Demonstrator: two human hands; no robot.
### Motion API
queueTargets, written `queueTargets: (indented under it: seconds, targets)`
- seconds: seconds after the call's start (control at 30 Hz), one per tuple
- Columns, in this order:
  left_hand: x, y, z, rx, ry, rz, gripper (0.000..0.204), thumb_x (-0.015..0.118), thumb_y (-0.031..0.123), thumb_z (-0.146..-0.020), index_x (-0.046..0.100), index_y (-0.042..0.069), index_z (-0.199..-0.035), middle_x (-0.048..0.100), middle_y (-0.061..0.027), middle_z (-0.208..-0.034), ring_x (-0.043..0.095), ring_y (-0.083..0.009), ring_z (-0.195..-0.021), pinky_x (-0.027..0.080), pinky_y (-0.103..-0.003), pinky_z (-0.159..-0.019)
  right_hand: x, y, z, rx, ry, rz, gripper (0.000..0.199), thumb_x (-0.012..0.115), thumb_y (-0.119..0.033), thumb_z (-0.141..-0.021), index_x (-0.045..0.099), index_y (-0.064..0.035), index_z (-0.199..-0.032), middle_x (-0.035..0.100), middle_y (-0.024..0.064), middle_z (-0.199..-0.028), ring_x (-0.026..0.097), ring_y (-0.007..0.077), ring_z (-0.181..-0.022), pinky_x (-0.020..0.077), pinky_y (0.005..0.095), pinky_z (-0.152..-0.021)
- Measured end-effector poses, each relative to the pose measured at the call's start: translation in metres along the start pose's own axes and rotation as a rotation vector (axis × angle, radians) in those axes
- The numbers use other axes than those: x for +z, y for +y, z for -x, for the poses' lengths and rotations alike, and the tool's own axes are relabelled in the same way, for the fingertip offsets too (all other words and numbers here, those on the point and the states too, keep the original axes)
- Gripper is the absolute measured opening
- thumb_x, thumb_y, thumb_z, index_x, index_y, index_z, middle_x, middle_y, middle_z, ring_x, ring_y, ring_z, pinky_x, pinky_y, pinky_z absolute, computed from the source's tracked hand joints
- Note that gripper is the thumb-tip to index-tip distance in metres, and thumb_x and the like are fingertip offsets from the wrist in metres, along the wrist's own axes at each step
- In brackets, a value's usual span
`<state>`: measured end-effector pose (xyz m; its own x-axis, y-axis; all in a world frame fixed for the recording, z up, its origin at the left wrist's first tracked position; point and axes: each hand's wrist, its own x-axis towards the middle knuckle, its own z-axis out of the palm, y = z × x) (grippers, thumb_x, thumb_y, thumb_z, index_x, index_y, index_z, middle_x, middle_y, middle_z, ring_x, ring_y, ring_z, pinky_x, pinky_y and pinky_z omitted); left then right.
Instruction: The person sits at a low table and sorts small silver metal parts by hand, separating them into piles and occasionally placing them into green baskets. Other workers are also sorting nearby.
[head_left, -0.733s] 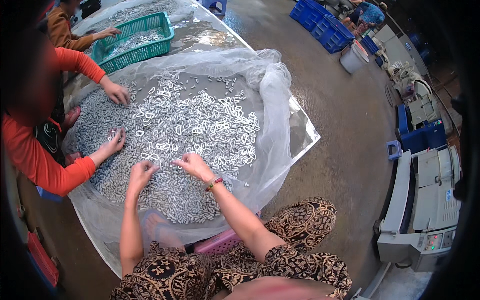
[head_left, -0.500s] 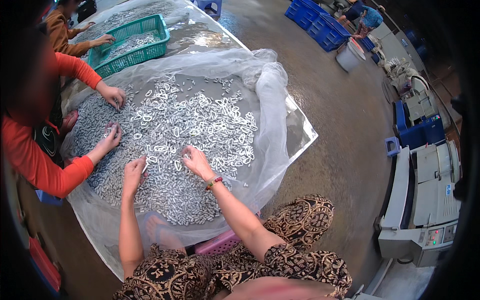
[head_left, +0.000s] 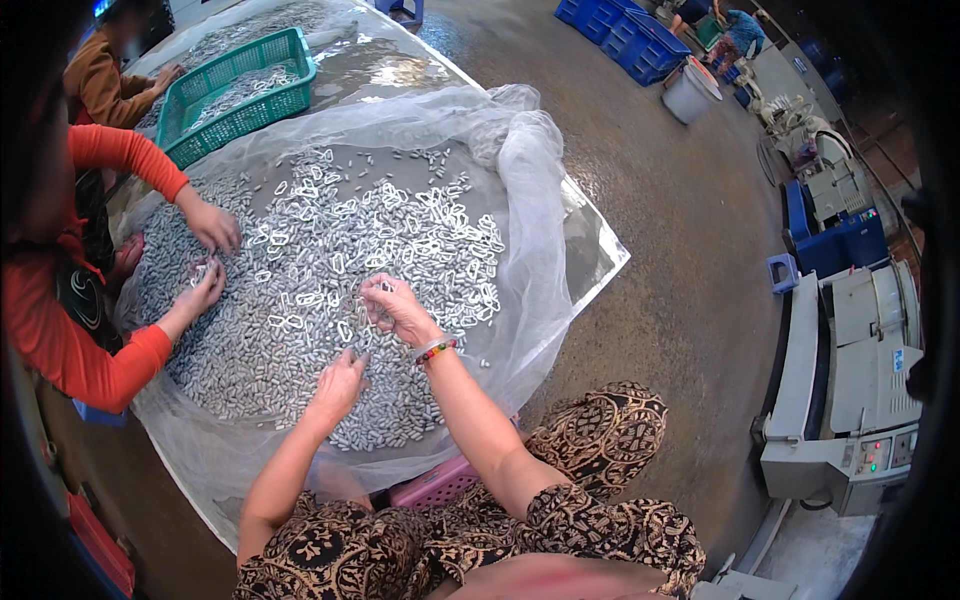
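A broad heap of small grey pellets [head_left: 235, 365] lies spread on a sheer white net. Bright silver metal loops [head_left: 345, 208], long and oval, are scattered over its middle and far right. Above the heap's centre, my right hand [head_left: 402, 314] has its fingers curled in a pinch, with what looks like a pale loop at the fingertips. My left hand [head_left: 340, 386] is just nearer and to the left, low over the pellets. Its fingers are pinched together, and what they hold is hidden.
A co-worker in red sleeves [head_left: 115, 360] has both hands at the heap's left side. Beyond stands a green basket [head_left: 285, 108] with loops, beside another person in brown. The bunched net [head_left: 530, 190] edges the right side. Blue crates [head_left: 640, 50] and grey machines [head_left: 865, 360] stand farther right.
My left hand has moved right and nearer to me, close to my right hand; the loop it held no longer shows. My right hand has shifted slightly. The co-worker's hands have come together.
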<state>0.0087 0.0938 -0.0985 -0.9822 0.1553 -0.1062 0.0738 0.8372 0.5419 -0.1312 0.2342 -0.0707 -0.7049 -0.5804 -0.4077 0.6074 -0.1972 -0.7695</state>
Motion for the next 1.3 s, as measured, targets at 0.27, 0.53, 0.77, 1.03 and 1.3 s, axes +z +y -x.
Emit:
queueTargets:
  seconds: [0.27, 0.53, 0.77, 1.03, 1.3]
  targets:
    - [-0.005, -0.041, -0.04, 0.003, 0.223, -0.115, 0.025, 0.063, 0.006, -0.074, 0.065, 0.014, -0.098, 0.054, -0.0129, -0.091, 0.059, -0.033, -0.078, 0.049, -0.043, -0.069, -0.025, 0.029, -0.01, -0.171, 0.329, 1.31, 0.06, 0.063, -0.021, -0.074, 0.043, -0.0145, -0.13, 0.063, 0.0237, -0.089, 0.061, 0.0426, -0.083, 0.0473, 0.0512, -0.075]
    - [-0.082, -0.125, -0.023, -0.281, 0.484, -0.023, 0.023, 0.066, 0.006, -0.069, 0.068, 0.008, -0.092, 0.059, -0.0149, -0.087, 0.058, -0.0318, -0.085, 0.045, -0.038, -0.076, -0.008, 0.075, 0.0, -0.106, 0.294, 1.524, 0.046, 0.051, -0.007, -0.077, 0.037, -0.0008, -0.12, 0.063, 0.0248, -0.077, 0.063, 0.0417, -0.075, 0.0487, 0.0517, -0.065]
    - [-0.107, -0.084, 0.012, -0.583, 0.091, 0.828, 0.035, 0.067, 0.007, -0.072, 0.066, 0.005, -0.107, 0.054, -0.0027, -0.072, 0.054, -0.0146, -0.069, 0.045, -0.03, -0.066, -0.008, 0.071, 0.003, -0.131, 0.139, 1.345, 0.039, 0.058, -0.019, -0.077, 0.048, -0.0067, -0.113, 0.064, 0.0227, -0.084, 0.062, 0.0394, -0.082, 0.048, 0.0488, -0.071]
    - [-0.091, -0.049, -0.007, -0.207, 0.18, 0.232, 0.045, 0.071, 0.012, -0.07, 0.061, 0.006, -0.113, 0.061, -0.0166, -0.081, 0.059, -0.0288, -0.075, 0.046, -0.037, -0.073, 0.038, 0.064, 0.003, -0.238, -0.164, 0.887, 0.027, 0.063, -0.027, -0.08, 0.063, -0.003, -0.09, 0.059, 0.0069, -0.062, 0.053, 0.0159, -0.055, 0.0441, 0.0302, -0.056]
    - [-0.007, 0.007, 0.031, 0.026, -0.052, 0.023, 0.036, 0.063, 0.011, -0.077, 0.058, 0.007, -0.113, 0.057, -0.0168, -0.093, 0.06, -0.0332, -0.078, 0.049, -0.043, -0.07, 0.011, -0.015, 0.007, 0.006, -0.09, -0.215, 0.014, 0.055, -0.022, -0.087, 0.055, -0.0087, -0.083, 0.05, 0.0004, -0.066, 0.049, 0.0108, -0.053, 0.0298, 0.0163, -0.035]
